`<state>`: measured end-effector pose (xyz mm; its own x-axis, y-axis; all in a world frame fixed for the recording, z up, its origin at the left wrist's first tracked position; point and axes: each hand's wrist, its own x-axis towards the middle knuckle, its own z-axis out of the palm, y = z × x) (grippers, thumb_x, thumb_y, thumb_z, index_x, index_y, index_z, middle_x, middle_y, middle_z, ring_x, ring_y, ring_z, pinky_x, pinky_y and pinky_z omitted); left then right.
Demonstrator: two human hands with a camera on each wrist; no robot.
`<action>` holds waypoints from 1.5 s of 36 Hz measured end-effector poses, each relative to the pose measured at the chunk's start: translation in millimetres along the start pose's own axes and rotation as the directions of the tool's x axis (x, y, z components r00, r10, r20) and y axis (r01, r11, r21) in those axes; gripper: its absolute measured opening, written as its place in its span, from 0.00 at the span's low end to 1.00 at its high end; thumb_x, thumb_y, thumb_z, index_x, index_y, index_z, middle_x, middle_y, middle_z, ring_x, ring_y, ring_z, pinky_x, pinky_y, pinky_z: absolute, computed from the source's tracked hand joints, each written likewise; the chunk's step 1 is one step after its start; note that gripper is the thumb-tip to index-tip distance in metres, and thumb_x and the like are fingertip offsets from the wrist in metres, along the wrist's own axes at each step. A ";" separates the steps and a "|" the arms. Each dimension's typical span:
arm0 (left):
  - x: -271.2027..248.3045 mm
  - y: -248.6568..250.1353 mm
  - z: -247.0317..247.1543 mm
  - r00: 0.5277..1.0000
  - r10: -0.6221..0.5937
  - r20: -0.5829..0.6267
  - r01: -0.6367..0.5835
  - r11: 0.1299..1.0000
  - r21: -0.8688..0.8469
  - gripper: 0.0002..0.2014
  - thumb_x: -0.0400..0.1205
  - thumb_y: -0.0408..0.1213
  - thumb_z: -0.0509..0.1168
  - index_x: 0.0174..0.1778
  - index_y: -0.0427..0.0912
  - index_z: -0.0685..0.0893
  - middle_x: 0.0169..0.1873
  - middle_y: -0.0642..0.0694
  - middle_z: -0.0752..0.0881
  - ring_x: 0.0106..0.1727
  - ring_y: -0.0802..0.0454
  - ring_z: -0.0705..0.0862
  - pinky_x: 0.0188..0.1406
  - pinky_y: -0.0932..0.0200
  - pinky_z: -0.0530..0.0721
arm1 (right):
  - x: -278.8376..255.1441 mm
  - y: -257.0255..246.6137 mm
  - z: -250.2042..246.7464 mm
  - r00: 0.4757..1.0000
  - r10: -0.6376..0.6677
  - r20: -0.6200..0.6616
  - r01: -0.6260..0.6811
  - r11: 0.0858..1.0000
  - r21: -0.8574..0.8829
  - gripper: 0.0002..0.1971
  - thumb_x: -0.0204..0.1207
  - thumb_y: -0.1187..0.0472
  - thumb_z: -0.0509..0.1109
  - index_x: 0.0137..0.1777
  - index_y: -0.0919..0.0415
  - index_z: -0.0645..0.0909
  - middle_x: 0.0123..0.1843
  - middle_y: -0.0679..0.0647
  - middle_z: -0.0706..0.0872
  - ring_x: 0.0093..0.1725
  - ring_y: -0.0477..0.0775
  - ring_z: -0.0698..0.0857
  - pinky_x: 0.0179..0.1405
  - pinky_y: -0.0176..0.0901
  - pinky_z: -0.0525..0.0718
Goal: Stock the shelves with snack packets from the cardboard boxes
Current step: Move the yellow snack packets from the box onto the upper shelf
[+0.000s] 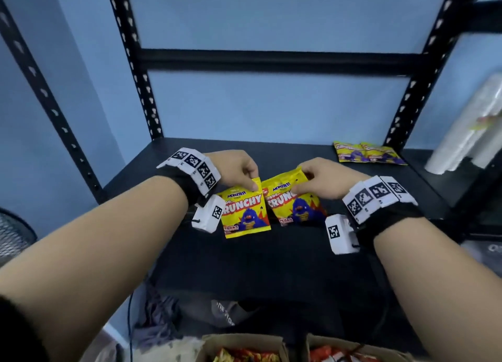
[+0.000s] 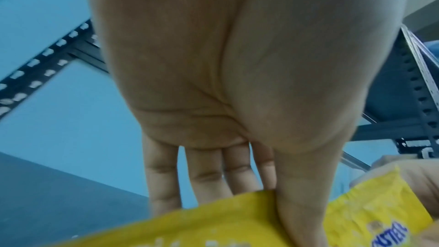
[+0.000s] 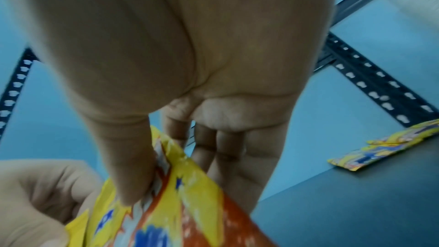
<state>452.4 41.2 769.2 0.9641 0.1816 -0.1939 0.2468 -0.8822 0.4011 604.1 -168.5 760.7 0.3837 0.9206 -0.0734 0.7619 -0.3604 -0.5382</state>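
Observation:
Over the middle of the black shelf (image 1: 271,155), each hand holds a yellow snack packet by its top edge. My left hand (image 1: 239,171) pinches the left packet (image 1: 245,213) between thumb and fingers; in the left wrist view the thumb (image 2: 299,194) presses the yellow packet (image 2: 213,219). My right hand (image 1: 320,179) pinches the right packet (image 1: 296,204), which tilts left; the right wrist view shows its thumb (image 3: 133,176) on the packet (image 3: 178,204). Two more yellow packets (image 1: 366,152) lie flat at the shelf's back right. Two open cardboard boxes (image 1: 244,345) of red and yellow packets sit below.
Black perforated uprights (image 1: 135,71) and a crossbar (image 1: 271,60) frame the shelf against a blue wall. A stack of clear plastic cups (image 1: 467,133) leans at the right. A fan (image 1: 13,234) stands at the lower left; cloth and cables lie under the shelf.

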 end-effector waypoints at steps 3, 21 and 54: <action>28.0 15.4 -5.2 0.999 0.032 -0.025 -0.031 0.998 0.050 0.08 0.82 0.49 0.74 0.44 0.49 0.89 0.32 0.56 0.89 0.29 0.67 0.81 0.37 0.62 0.78 | -5.8 20.6 -9.4 0.995 0.034 -0.088 -0.028 0.997 0.067 0.07 0.80 0.55 0.77 0.47 0.58 0.87 0.44 0.54 0.93 0.43 0.57 0.90 0.48 0.52 0.86; 152.2 47.4 3.9 0.979 0.164 -0.116 -0.131 0.958 0.254 0.11 0.83 0.45 0.74 0.54 0.43 0.88 0.41 0.54 0.84 0.44 0.53 0.83 0.40 0.61 0.75 | 10.0 104.8 -16.3 0.817 0.414 -0.401 -0.389 0.909 0.148 0.10 0.80 0.53 0.75 0.42 0.58 0.82 0.40 0.52 0.86 0.41 0.52 0.85 0.40 0.45 0.77; 86.3 -11.9 40.7 0.999 -0.040 -0.012 0.042 0.981 0.189 0.31 0.79 0.61 0.72 0.75 0.52 0.76 0.65 0.50 0.79 0.63 0.52 0.81 0.65 0.52 0.82 | 30.4 49.8 28.3 0.909 0.347 -0.232 -0.397 0.891 -0.221 0.22 0.83 0.38 0.64 0.75 0.38 0.76 0.77 0.52 0.71 0.78 0.61 0.66 0.74 0.62 0.73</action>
<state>528.7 49.7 711.3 0.9544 0.2224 -0.1990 0.2641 -0.9400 0.2160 639.0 -154.2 707.9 0.7342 0.6763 -0.0592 0.6417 -0.7198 -0.2649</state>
